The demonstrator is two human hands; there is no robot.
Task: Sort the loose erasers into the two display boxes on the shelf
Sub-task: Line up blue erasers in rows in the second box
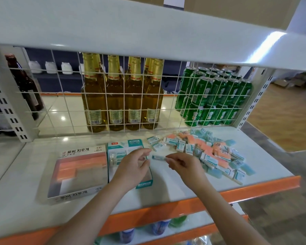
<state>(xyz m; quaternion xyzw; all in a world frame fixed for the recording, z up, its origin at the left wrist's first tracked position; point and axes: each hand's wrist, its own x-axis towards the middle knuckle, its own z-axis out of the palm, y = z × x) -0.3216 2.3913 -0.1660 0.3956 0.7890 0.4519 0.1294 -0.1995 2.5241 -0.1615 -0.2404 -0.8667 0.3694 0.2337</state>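
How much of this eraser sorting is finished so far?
Barely begun. Some orange erasers already lie in the left box, and a few sleeved ones sit in the teal box. Both hands, left hand and right hand, hold one teal-sleeved eraser between them. A big mixed pile remains.

We see a shop, white metal shelf (237, 170) with orange edge, wire grid backing (60, 103), rows of gold-capped bottles (113, 103), stacked green cans (214, 98) behind it
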